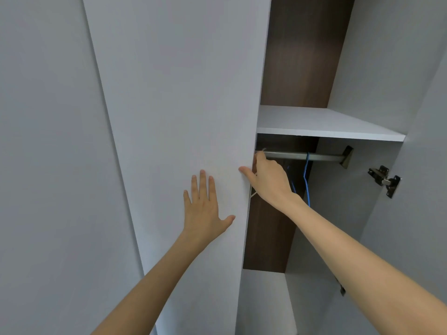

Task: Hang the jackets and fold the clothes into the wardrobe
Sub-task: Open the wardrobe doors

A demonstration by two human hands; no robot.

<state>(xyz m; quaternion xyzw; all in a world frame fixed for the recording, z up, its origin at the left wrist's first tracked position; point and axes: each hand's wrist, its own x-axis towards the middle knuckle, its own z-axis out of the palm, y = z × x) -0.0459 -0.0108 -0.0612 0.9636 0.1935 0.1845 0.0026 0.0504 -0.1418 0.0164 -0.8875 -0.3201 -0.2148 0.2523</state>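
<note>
- Your left hand (203, 209) lies flat, fingers straight, on the wardrobe door (181, 93).
- Your right hand (268, 182) reaches past the door's edge, thumb on its front. The fingers are hidden, so I cannot tell its grip.
- Blue hangers (307, 180) hang from the rail (314, 156) inside, right of that hand.

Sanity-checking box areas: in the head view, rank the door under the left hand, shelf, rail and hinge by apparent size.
1. door
2. shelf
3. rail
4. hinge
The door is nearest the camera, which inflates it, but the order is clear.
</note>
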